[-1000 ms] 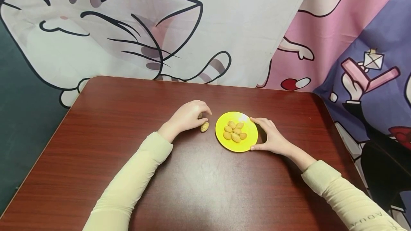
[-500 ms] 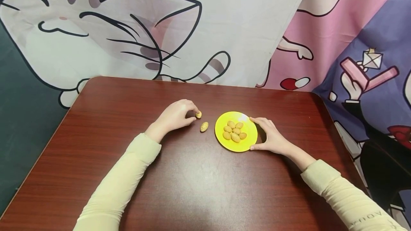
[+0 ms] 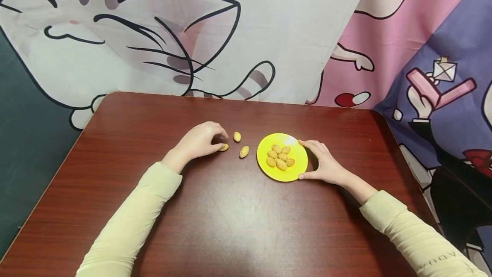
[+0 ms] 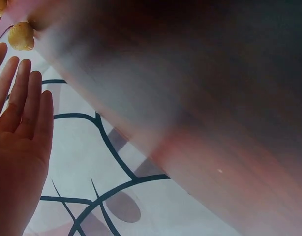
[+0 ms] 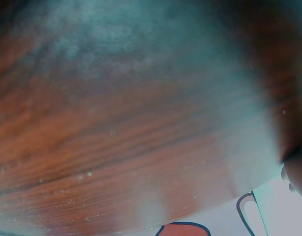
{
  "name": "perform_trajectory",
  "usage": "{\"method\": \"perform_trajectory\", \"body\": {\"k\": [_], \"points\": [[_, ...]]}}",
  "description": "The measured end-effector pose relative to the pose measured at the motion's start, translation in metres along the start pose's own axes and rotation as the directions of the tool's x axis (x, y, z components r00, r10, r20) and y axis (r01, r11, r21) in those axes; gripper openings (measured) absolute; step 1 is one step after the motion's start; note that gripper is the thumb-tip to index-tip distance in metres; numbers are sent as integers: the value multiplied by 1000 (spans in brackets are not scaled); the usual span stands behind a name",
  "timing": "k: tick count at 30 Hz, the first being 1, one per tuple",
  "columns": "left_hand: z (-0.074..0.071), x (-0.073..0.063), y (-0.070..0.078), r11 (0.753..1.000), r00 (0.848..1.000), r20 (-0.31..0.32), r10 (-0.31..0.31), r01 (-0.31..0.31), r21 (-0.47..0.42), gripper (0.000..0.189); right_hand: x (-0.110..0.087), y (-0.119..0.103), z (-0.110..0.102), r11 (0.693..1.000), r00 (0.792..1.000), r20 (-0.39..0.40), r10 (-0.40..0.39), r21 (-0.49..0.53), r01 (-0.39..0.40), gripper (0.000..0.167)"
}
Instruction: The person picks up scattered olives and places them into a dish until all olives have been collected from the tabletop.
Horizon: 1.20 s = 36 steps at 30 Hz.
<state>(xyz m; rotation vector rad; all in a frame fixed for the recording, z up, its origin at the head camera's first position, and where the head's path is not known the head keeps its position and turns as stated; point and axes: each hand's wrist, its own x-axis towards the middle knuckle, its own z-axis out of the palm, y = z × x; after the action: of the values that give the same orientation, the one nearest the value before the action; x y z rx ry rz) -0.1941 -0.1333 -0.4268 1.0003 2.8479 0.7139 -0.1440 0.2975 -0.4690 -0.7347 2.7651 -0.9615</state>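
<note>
My left hand [image 3: 200, 141] is at the table's middle, its thumb right at a tan oval nut [image 3: 224, 147] that looks like an almond in its shell. Its fingers extend fairly straight in the left wrist view, with a nut [image 4: 21, 36] beyond the fingertips. Two more nuts lie on the table between that hand and the yellow plate [image 3: 282, 176]: a farther nut [image 3: 237, 136] and a nearer nut [image 3: 244, 151]. Several tan nuts [image 3: 282, 164] sit grouped on the plate. My right hand [image 3: 325, 164] holds the plate's right rim between thumb and fingers.
The brown wooden table [image 3: 230, 217] has rounded far corners. Behind it hangs a white cloth with a cartoon cat [image 3: 153, 33]; a pink and purple printed cloth [image 3: 434, 25] hangs at the right. The right wrist view shows mostly blurred tabletop [image 5: 116, 137].
My left hand has moved left, uncovering the farther nut and then the one by its thumb. My right hand and the plate have stayed in place.
</note>
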Motion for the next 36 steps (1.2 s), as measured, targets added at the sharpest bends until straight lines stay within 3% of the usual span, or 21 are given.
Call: {"method": "perform_trajectory", "body": {"k": [24,36], "points": [[5,-5,-2,1000,998,56,19,-20,11,13,0,-2,0,1000,1000,4,1,1,-1,108],[4,-4,1,999,998,48,28,-29,20,11,0,-2,0,1000,1000,-3,-12,2,12,109]]}}
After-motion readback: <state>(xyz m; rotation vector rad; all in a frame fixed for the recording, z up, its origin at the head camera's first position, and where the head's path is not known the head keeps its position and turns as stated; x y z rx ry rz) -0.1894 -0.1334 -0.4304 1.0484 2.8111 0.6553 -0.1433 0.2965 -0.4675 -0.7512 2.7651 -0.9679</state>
